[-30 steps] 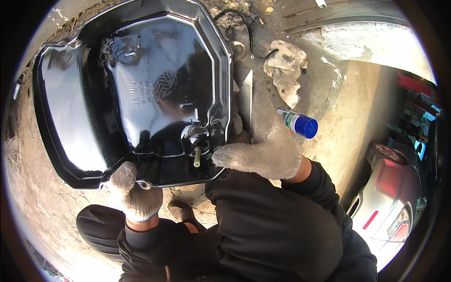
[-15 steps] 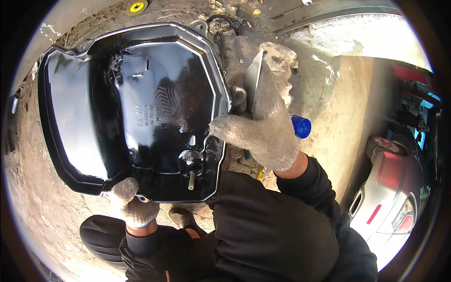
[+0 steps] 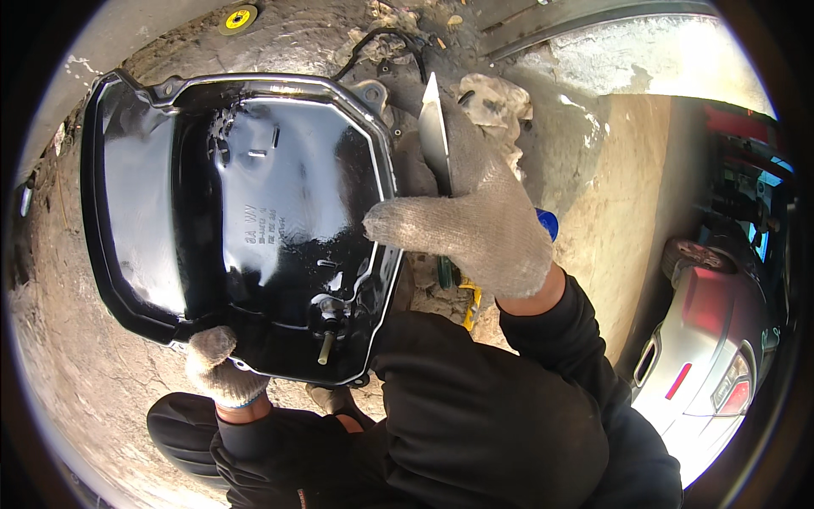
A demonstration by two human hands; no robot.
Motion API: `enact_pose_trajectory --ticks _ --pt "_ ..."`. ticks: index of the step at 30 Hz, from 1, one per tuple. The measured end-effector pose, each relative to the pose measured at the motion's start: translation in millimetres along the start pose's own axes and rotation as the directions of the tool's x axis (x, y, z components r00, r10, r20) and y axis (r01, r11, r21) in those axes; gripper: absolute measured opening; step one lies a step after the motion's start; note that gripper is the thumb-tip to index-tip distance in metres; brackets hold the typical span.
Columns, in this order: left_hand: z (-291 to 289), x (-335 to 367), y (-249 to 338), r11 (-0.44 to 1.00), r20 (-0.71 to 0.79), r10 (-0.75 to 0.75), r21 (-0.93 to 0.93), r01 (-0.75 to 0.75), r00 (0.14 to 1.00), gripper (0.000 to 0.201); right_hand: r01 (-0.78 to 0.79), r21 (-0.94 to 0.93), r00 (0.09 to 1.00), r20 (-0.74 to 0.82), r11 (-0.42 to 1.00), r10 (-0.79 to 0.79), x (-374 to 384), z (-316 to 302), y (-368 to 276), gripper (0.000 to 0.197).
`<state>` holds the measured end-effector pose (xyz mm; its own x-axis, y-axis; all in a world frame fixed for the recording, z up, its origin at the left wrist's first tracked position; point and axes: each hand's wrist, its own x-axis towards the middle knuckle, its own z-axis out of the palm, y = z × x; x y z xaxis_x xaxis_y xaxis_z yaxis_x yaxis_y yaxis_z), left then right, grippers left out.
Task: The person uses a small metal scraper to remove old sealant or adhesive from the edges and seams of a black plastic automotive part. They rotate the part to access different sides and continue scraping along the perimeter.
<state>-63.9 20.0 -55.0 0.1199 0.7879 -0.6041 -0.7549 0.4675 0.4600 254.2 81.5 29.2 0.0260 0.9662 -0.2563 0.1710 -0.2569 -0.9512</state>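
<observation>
A glossy black metal oil pan (image 3: 195, 212) is held up in front of me, its hollow inside facing me. Raised lettering and a short pale tube (image 3: 326, 348) show inside it. My left hand (image 3: 222, 369), in a knitted grey glove, is closed on the pan's lower left edge, thumb on the rim and fingers hidden behind. My gloved right hand (image 3: 479, 212) is at the right side, its thumb lying across the pan's rim. A flat, pointed metal blade (image 3: 435, 136) sticks up between that thumb and the fingers; its lower end is hidden in the grip.
Behind the pan, a crumpled pale cloth (image 3: 496, 106) and a black cable (image 3: 381, 36) lie on dirty ground. A yellow disc (image 3: 238, 19) is at the far left. A blue round object (image 3: 547, 224) and a yellow tool (image 3: 471, 305) are by my right hand. A silver car (image 3: 699, 365) stands right.
The pan has tilted and turned slightly clockwise, its top right corner moving down. My right hand has shifted slightly left, and the blade now looks narrower. My left hand keeps its hold, slightly farther left.
</observation>
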Motion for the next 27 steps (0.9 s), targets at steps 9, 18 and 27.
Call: enact_pose_trajectory --ticks 9,18,27 --pt "3 0 9 0.973 -0.164 0.066 0.229 -0.027 0.984 0.082 0.051 0.004 0.973 -0.227 0.999 -0.048 26 -5 12 0.068" --pt "-4 -6 18 0.984 -0.154 0.087 0.165 -0.061 0.984 0.079 0.206 -0.379 0.956 -0.117 0.902 -0.268 -28 -37 -1 0.043" --pt "-4 -6 25 0.985 -0.153 0.103 0.155 -0.079 0.983 0.075 0.418 -0.292 0.908 0.096 0.86 -0.408 -44 -30 -11 0.032"
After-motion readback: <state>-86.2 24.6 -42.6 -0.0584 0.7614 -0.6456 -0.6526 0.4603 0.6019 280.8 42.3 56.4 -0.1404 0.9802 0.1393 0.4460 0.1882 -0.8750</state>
